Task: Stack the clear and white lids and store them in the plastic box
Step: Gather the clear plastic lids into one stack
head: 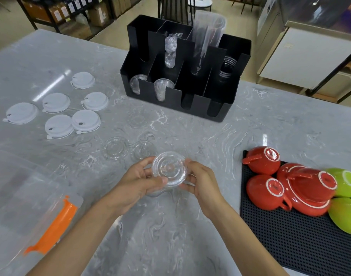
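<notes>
Both hands hold a small stack of clear lids [169, 169] just above the marble counter. My left hand [137, 183] grips its left edge and my right hand [200, 181] grips its right edge. Clear lids lie loose on the counter beyond the hands: one [115, 148] to the left, one [143, 150] close by, and a faint one [138, 118] farther back. Several white lids [75, 109] are spread flat at the far left. The clear plastic box [21, 194] with an orange latch [55, 226] sits at the near left edge.
A black compartment organizer [216, 100] holding clear cups and lids stands at the back centre. At the right, a black mat [280, 242] carries upturned red cups [264, 159] and green bowls [347, 184]. Shelves and a cabinet stand beyond the counter.
</notes>
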